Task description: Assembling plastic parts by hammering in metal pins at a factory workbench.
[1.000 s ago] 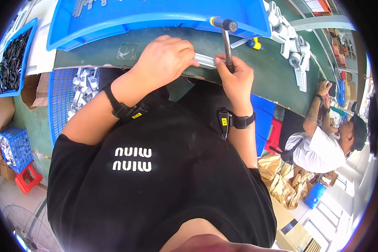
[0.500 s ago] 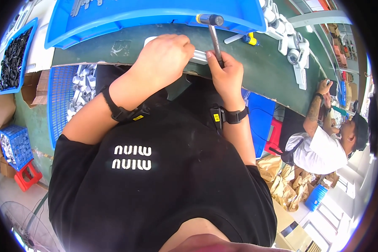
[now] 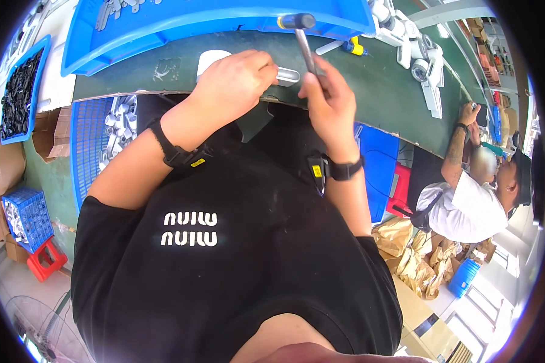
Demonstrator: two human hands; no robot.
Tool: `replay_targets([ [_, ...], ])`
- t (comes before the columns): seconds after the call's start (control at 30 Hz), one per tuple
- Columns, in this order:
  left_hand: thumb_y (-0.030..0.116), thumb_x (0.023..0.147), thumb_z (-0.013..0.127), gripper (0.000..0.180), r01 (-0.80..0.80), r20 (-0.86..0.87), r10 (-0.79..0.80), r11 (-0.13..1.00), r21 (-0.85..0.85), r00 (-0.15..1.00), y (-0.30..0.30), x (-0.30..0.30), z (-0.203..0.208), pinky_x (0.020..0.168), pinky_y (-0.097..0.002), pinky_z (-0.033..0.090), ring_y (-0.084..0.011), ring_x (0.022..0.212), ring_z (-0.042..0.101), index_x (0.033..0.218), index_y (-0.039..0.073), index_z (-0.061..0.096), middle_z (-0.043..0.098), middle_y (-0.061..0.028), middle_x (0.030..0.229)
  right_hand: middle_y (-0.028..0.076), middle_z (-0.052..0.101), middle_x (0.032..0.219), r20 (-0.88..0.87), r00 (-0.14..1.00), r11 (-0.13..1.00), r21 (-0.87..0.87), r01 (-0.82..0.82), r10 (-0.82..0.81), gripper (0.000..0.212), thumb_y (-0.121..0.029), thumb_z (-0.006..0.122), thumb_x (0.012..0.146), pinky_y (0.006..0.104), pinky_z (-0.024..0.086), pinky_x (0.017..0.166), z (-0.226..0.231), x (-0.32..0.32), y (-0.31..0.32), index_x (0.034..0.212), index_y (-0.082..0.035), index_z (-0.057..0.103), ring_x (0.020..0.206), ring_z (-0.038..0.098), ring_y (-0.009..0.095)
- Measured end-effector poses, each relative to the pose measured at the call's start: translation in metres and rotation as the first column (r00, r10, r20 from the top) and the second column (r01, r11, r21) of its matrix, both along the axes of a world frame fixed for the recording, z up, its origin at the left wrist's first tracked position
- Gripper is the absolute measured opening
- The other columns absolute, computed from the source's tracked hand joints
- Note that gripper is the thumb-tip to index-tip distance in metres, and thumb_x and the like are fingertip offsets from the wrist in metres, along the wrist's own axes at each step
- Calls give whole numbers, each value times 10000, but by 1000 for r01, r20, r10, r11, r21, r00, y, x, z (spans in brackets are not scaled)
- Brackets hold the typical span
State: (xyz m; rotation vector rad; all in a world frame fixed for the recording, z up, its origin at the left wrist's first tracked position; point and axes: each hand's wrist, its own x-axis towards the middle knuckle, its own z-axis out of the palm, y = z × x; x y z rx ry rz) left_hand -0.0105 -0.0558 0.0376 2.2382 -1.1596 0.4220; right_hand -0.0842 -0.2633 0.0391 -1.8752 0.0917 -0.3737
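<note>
At the near edge of the green bench, my left hand (image 3: 239, 75) is closed over a white part with a rounded end (image 3: 212, 58). Its slotted, rounded arm (image 3: 289, 75) pokes out past my fingers, and its middle is hidden under the hand. My right hand (image 3: 333, 100) grips a small hammer (image 3: 304, 45) by its metal handle, the dark head with a yellow end raised above the bench. The right fingers are just right of the slotted arm, with a small gap between.
A large blue tray (image 3: 218, 21) with grey metal pieces spans the bench's far side. White parts (image 3: 421, 54) are heaped at right, near a yellow-and-blue object (image 3: 354, 46). A blue crate (image 3: 91, 151) of white parts is below left. A person in white (image 3: 460, 209) works at right.
My right hand has come off the white part's end and shifted slightly right with the hammer, its fingers looser. More of the white part's rounded end and slotted arm now shows.
</note>
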Motion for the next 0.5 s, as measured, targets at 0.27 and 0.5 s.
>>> replay_targets([
  [0.27,7,834,736,122,-46,38,45,999,12,998,2,-4,-1,714,-400,623,-277,922,744,949,45,749,741,-57,1012,11,639,735,47,999,994,-110,11,-6,504,13,513,1075,261,497,629,16,-85,-25,1576,-18,552,612,565,93],
  [0.5,20,850,731,90,-52,47,51,999,6,998,1,-2,-3,707,-402,618,-280,910,742,936,46,741,740,-53,999,15,584,705,-104,994,984,-175,17,-36,509,18,552,1051,257,477,631,36,-91,-18,1559,-3,569,617,536,81],
])
